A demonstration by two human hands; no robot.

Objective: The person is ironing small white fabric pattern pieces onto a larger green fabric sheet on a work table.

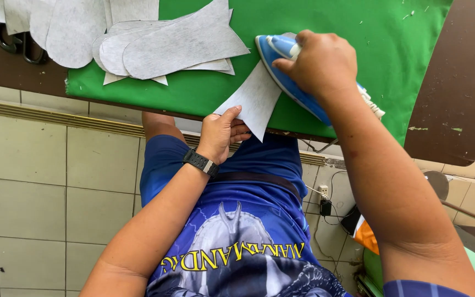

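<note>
Green-covered board (358, 49) over tiled floor: right hand (320, 63) clamped on blue iron (281, 66) pressing grey felt piece (254, 102) at 6 o'clock, left hand (221, 132) pinching its edge; pile of cut pcs (138, 41) at 10 o'clock looks unpressed.

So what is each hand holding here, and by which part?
Right hand grips the blue iron by its top handle; left hand pinches the grey fabric piece at its near edge.

A blue and white iron (290, 77) is lying sole-down and pointing toward the upper left on the green cloth, its tip resting on one corner of a grey cut fabric piece (255, 99). The flared, pale grey piece is lying flat, its lower point overhanging the near table edge.
</note>
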